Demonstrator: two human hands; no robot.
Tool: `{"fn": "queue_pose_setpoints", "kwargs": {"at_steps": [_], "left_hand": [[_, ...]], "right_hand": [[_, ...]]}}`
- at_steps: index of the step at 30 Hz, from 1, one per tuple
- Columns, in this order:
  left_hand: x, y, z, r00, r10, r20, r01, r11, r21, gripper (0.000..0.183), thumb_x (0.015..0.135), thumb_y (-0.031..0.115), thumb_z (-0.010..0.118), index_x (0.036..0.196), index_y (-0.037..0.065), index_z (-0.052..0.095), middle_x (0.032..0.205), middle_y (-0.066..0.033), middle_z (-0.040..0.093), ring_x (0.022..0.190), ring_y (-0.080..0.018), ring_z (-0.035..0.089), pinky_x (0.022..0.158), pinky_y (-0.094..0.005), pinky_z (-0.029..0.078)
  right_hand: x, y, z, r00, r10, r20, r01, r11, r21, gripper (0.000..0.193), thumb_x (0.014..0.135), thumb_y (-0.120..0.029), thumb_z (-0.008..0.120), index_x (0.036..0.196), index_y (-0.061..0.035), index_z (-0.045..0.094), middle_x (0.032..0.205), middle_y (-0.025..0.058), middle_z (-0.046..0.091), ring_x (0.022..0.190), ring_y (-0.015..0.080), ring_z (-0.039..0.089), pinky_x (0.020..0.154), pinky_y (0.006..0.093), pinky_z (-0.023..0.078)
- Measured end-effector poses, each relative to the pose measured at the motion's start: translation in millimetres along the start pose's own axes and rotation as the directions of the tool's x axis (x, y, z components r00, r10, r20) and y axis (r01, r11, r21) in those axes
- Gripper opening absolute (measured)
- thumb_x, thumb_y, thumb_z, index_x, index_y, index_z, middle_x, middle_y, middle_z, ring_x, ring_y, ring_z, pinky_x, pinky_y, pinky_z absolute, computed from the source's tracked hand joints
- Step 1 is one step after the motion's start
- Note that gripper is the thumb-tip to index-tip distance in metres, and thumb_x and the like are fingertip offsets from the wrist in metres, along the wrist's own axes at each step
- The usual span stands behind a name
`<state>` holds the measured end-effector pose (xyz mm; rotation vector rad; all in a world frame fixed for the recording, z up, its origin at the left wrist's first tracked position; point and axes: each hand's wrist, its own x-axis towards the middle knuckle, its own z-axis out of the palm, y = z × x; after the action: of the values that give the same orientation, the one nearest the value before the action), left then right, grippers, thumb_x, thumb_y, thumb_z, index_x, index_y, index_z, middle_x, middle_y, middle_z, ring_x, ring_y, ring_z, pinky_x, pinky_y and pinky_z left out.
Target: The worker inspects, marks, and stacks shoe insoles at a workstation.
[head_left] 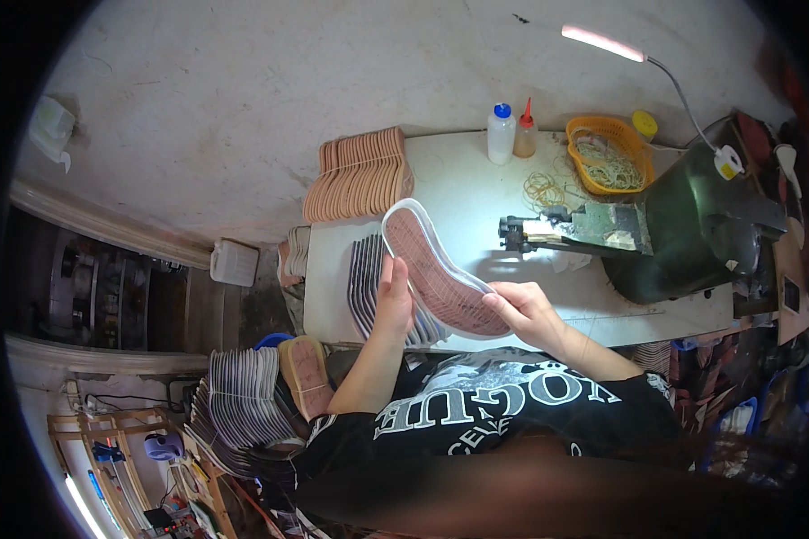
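A shoe sole (436,269) with a white rim and a pinkish-brown face is held up in front of me, tilted, over the white table (476,202). My left hand (394,298) grips its left edge, thumb up along the side. On the other end, my right hand (528,310) pinches the rim between thumb and fingers. Below and behind my left hand stands a row of grey-and-white soles (361,278), partly hidden by the hand and the held sole. To the right of the held sole, the metal arm of a dark green machine (683,238) juts out, apart from it.
A tied bundle of pinkish soles (355,175) stands at the table's back left. Behind are a white bottle (501,135), a red-tipped bottle (525,139), loose rubber bands (544,190) and a yellow basket (645,171). Bundled soles (243,395) lie at my left; a lamp (602,42) hangs above.
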<state>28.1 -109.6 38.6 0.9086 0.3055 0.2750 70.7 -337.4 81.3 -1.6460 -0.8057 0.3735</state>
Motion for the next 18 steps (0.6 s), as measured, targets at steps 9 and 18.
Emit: {"fn": "queue_pose_setpoints", "kwargs": {"at_steps": [9, 18], "left_hand": [[17.5, -19.2, 78.2, 0.945, -0.150, 0.290, 0.134, 0.988, 0.075, 0.023, 0.092, 0.015, 0.063, 0.110, 0.002, 0.058, 0.099, -0.0036, 0.065, 0.082, -0.0076, 0.061, 0.077, -0.0236, 0.049], [22.3, -27.9, 85.6, 0.935, 0.006, 0.354, -0.224, 0.786, 0.577, 0.029, 0.087, 0.012, 0.069, 0.109, -0.002, 0.057, 0.100, -0.0069, 0.066, 0.092, -0.0107, 0.061, 0.082, -0.0261, 0.049]], "right_hand": [[12.1, 44.8, -7.3, 0.949, 0.126, 0.289, -0.315, 0.383, 0.868, 0.038, 0.095, -0.033, 0.059, 0.115, -0.0005, 0.057, 0.108, 0.0076, 0.063, 0.097, 0.0135, 0.062, 0.091, 0.0307, 0.048], [24.1, 34.3, -46.2, 0.918, 0.280, 0.281, -0.335, 0.926, 0.172, 0.028, 0.090, -0.027, 0.065, 0.095, 0.0002, 0.069, 0.078, -0.0009, 0.066, 0.070, 0.0037, 0.054, 0.063, 0.0234, 0.047]]}}
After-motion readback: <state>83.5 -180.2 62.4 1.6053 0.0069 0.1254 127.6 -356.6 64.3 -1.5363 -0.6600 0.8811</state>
